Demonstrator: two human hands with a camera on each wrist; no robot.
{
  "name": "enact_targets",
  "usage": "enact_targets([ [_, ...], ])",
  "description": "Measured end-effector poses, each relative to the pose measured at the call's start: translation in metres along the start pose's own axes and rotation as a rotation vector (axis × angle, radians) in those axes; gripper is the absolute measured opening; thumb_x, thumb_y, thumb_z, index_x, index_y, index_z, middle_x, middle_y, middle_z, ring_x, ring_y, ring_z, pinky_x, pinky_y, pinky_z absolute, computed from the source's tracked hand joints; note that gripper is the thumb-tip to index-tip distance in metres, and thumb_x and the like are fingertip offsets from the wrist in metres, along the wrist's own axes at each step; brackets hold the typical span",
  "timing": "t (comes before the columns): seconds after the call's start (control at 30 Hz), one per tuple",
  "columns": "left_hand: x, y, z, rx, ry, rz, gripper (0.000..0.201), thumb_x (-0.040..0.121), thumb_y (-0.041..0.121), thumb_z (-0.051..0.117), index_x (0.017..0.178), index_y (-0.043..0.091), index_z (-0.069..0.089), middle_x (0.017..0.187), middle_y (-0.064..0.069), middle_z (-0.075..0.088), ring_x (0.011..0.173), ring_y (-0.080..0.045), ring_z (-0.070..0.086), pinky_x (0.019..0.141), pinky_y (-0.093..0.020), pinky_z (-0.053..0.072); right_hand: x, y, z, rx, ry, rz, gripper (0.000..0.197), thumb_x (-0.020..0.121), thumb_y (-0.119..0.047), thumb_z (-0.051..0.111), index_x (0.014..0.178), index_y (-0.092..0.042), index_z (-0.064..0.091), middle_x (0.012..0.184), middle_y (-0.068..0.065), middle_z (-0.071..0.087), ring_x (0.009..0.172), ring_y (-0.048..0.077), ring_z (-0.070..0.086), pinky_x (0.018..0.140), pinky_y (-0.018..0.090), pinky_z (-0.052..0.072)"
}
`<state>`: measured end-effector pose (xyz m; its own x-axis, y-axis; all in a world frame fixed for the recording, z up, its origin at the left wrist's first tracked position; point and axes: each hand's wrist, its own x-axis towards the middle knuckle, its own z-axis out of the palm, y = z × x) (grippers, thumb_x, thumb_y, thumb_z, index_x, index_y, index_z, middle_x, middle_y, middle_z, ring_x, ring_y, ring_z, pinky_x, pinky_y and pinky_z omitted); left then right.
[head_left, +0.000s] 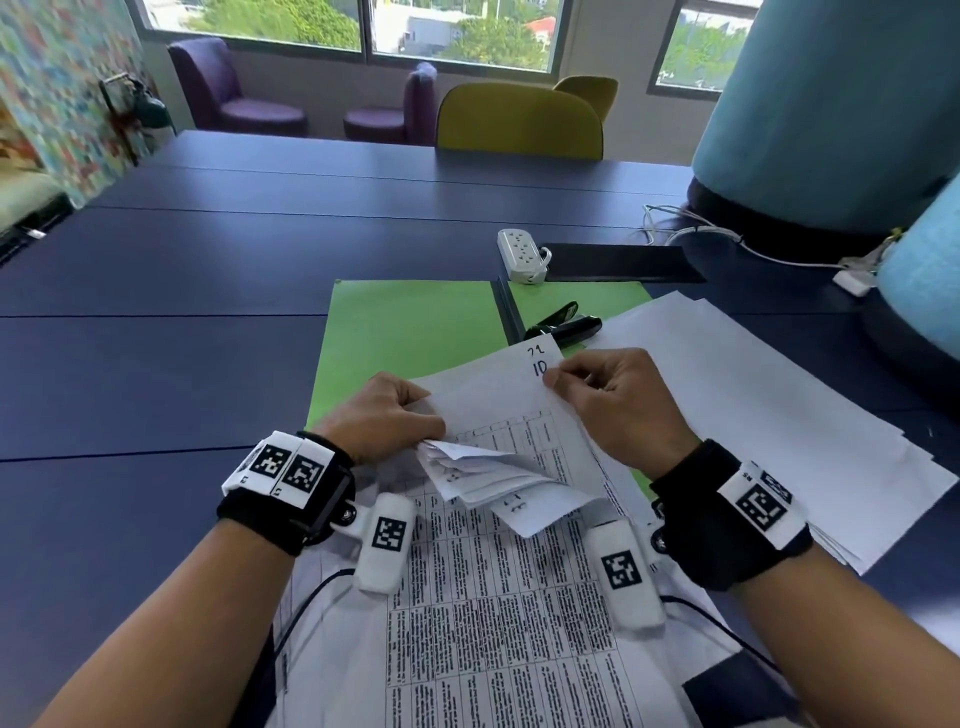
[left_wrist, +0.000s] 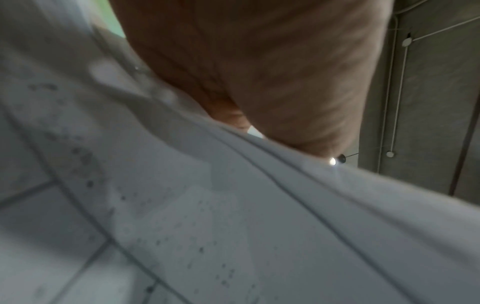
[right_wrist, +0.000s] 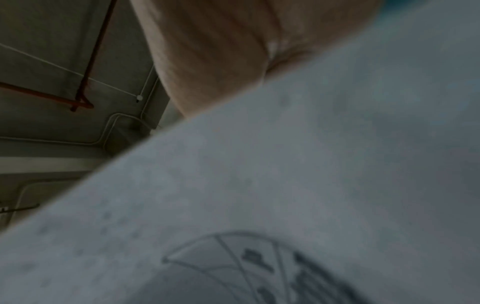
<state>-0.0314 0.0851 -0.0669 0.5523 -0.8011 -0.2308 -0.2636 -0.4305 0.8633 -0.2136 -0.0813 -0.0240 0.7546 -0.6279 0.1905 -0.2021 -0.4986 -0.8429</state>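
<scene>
A stack of printed sheets (head_left: 498, 597) with tables of text lies on the blue table in front of me. My left hand (head_left: 387, 418) grips a bundle of folded-back pages (head_left: 483, 467) at the stack's top left. My right hand (head_left: 608, 395) pinches the upper right corner of the raised top sheet (head_left: 498, 395), beside handwritten numbers. Both wrist views are blurred; each shows a palm above close white paper (left_wrist: 233, 226) (right_wrist: 285, 185).
An open green folder (head_left: 410, 332) lies under the sheets, with a black stapler (head_left: 563, 325) on it. Blank white sheets (head_left: 753, 405) spread to the right. A white power strip (head_left: 522, 254), cables (head_left: 727, 241) and a person in blue (head_left: 831, 104) are at the back right.
</scene>
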Motion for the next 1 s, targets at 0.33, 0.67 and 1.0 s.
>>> enact_targets([
  [0.33,0.0,-0.001,-0.003,-0.001,0.022,0.005,0.022,0.077,0.02,0.083,0.059,0.009,0.075,0.057,-0.003,0.064,0.054,-0.013,0.05,0.058,-0.028,0.039,-0.005,0.023,-0.026,-0.094,-0.318,0.113,0.045,0.084,-0.052,0.07,0.091,-0.008,0.073,0.087,0.015,0.074,0.073,0.028,0.069,0.073,0.04,0.059],
  [0.67,0.001,-0.002,-0.004,0.041,-0.004,0.013,0.019,0.066,0.036,0.078,0.076,0.02,0.083,0.079,-0.001,0.078,0.079,-0.021,0.069,0.086,-0.041,0.055,0.024,0.033,-0.105,-0.194,0.125,0.124,0.032,0.082,-0.022,0.079,0.075,0.006,0.063,0.062,0.005,0.048,0.057,0.015,0.038,0.048,0.023,0.033],
  [1.0,-0.014,0.007,0.003,0.023,-0.051,0.073,0.047,0.076,0.064,0.066,0.062,0.019,0.073,0.049,0.007,0.035,0.047,-0.012,0.025,0.046,-0.023,0.021,0.057,-0.062,-0.226,-0.805,0.41,-0.256,0.038,0.089,-0.063,0.055,0.091,-0.028,0.071,0.076,0.001,0.069,0.065,0.023,0.064,0.064,0.032,0.055],
])
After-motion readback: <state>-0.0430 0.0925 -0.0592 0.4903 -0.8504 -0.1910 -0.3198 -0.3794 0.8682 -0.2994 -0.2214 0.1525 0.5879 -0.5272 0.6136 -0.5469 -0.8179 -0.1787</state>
